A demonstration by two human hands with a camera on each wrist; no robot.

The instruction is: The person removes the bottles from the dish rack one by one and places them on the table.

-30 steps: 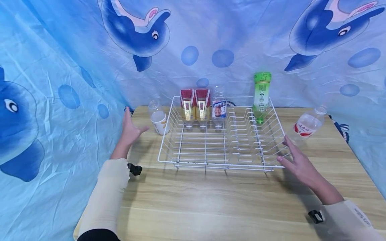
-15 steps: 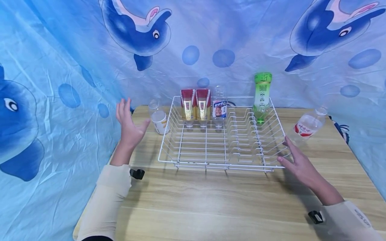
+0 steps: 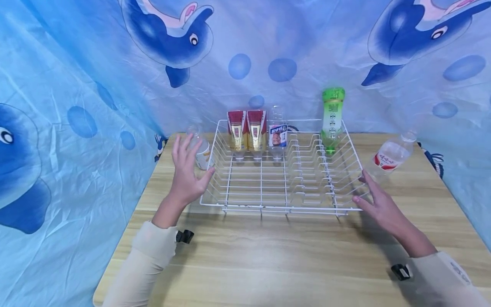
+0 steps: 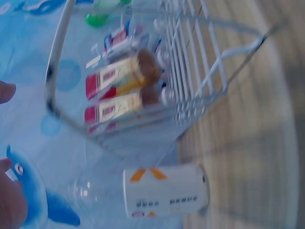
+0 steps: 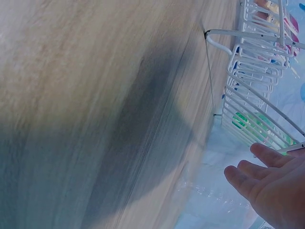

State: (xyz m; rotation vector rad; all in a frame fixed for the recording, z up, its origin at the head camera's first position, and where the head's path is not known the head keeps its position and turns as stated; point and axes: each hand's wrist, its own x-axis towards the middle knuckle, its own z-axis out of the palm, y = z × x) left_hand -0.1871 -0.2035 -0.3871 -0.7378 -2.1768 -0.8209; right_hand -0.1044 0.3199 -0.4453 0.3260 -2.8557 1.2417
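A white wire dish rack [image 3: 264, 209] stands on the table. My left hand [image 3: 188, 175] is spread just left of the rack in the head view, its thumb by the rack's left side; I cannot tell whether it touches. Behind those fingers is a clear bottle with a white and orange label [image 4: 164, 191], partly hidden in the head view. At the rack's front right corner my right hand [image 3: 383, 209] lies against the rim with its thumb and fingers apart. The right wrist view shows its fingers [image 5: 243, 179] fairly straight outside the wires.
Inside the rack, along its back, stand two red and gold bottles [image 3: 246, 132], a clear bottle with a blue label [image 3: 278, 135] and a green-capped bottle [image 3: 332, 119]. A red-labelled clear bottle [image 3: 391, 155] stands right of it. A blue dolphin-print cloth [image 3: 284, 34] closes off the back and left.
My left hand has moved right and toward the rack, passing in front of the white-labelled bottle. The right hand has stayed at the rack's right corner.
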